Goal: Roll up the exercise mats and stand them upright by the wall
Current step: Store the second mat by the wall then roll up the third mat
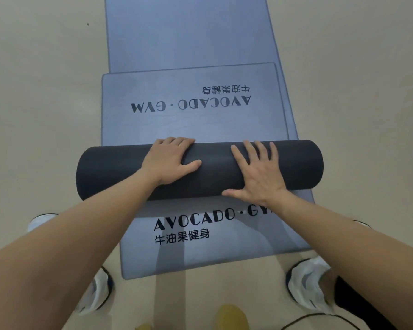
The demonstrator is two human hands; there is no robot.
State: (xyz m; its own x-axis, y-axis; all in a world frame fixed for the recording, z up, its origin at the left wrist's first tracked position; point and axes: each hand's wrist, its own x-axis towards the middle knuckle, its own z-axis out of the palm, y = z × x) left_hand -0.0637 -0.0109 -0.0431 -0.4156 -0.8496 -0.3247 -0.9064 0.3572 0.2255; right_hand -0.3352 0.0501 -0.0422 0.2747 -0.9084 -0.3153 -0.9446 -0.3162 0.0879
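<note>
Your left hand lies palm-down on the dark roll, left of its middle. Its fingers drape over the far side of the roll and the thumb points along the top. It is laid on wide, not gripping. Your right hand rests on the roll right of the middle, with the fingers spread and straight and the thumb down at the roll's near side. It is also wide and presses rather than holds.

The roll lies crosswise on the long blue mat, which runs from between your feet to the far edge of the view. The roll's two ends reach out past that mat's left and right edges. Just beyond the roll, the unrolled part of the upper mat lies flat on the long mat. Its "AVOCADO · GYM" print is upside down to you and its far edge is square across. On the near side of the roll, the long mat shows the same print right way up, part of it hidden by your right wrist.

Your white shoes stand on the beige floor, one beside each near corner of the long mat. A yellow thing and a black cable lie on the floor at the bottom of the view.
</note>
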